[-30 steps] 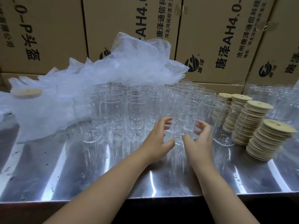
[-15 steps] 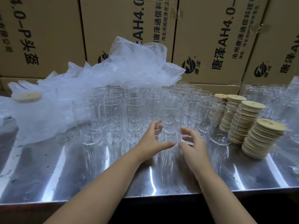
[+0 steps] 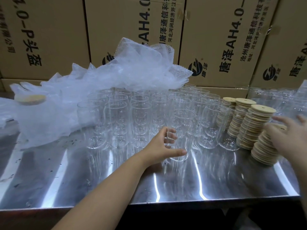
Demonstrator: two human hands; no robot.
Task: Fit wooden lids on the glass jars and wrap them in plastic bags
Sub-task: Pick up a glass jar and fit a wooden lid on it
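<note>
L hand fingers curl round front glass jar — R hand fingers spread at lid stack.

This is a packing workshop or stockroom. A wall of stacked cardboard cartons, all printed with the same logo and Chinese product lettering, closes off the back. In front runs a bare steel bench (scuffed and speckled, plainly a work surface). On it stand dozens of identical glass jars in tight rows. Wooden lids are piled in several tall stacks beside them, and a loose heap of plastic bags lies over the back rows.
</note>
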